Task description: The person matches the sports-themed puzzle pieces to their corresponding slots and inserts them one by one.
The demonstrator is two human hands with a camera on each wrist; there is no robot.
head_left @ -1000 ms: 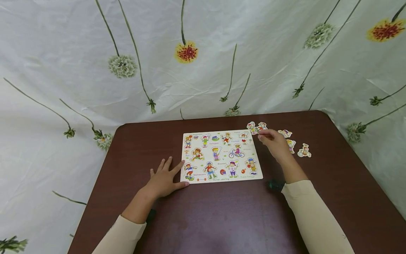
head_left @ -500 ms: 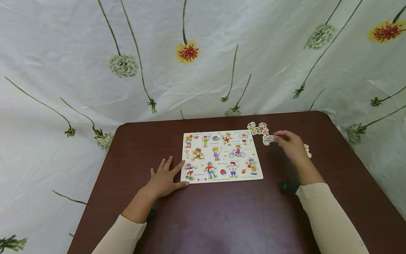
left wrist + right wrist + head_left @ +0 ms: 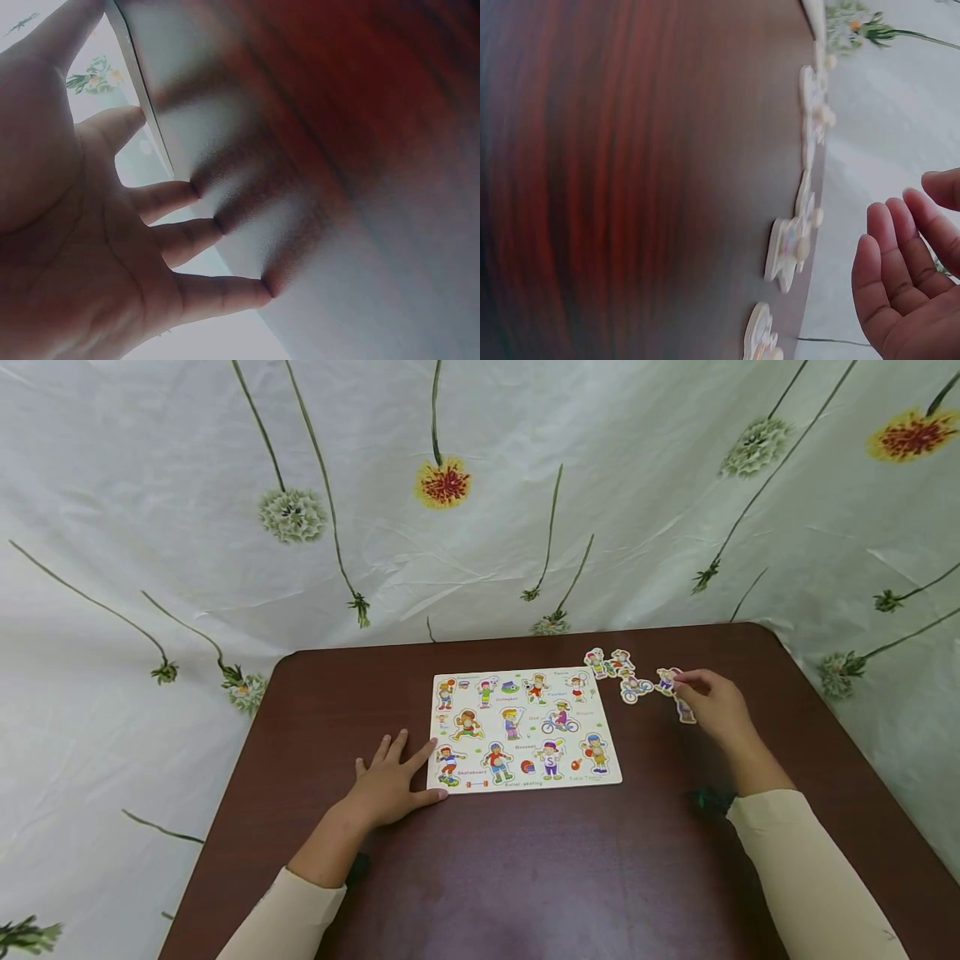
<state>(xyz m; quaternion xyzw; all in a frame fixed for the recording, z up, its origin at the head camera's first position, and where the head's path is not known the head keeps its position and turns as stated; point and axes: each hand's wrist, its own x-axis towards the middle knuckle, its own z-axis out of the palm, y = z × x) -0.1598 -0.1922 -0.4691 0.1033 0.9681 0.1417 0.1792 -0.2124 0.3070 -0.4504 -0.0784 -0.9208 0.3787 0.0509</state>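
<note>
My left hand point(image 3: 390, 781) rests spread on the table, its thumb and index finger touching the left edge of a white peg puzzle board point(image 3: 528, 781) with printed sports figures. In the left wrist view its fingertips point(image 3: 266, 289) press on the tabletop. My right hand point(image 3: 716, 706) hovers over loose knobbed puzzle pieces right of the board. Its fingers are nearest a figure piece point(image 3: 665, 681) and another piece point(image 3: 686, 710) partly covered by the hand. The right wrist view shows loosely bent fingers point(image 3: 881, 225), nothing visible between them and the thumb.
A bicycle piece point(image 3: 635, 689) lies near the board's upper right corner, with two further pieces point(image 3: 595, 662) behind it. The dark brown table point(image 3: 495, 877) has its far edge against a flower-printed cloth point(image 3: 487, 543).
My right hand has moved rightward from beside the board's corner, past the bicycle piece, which now shows fully. The rightmost piece has become hidden behind that hand. My left hand has stayed still.
</note>
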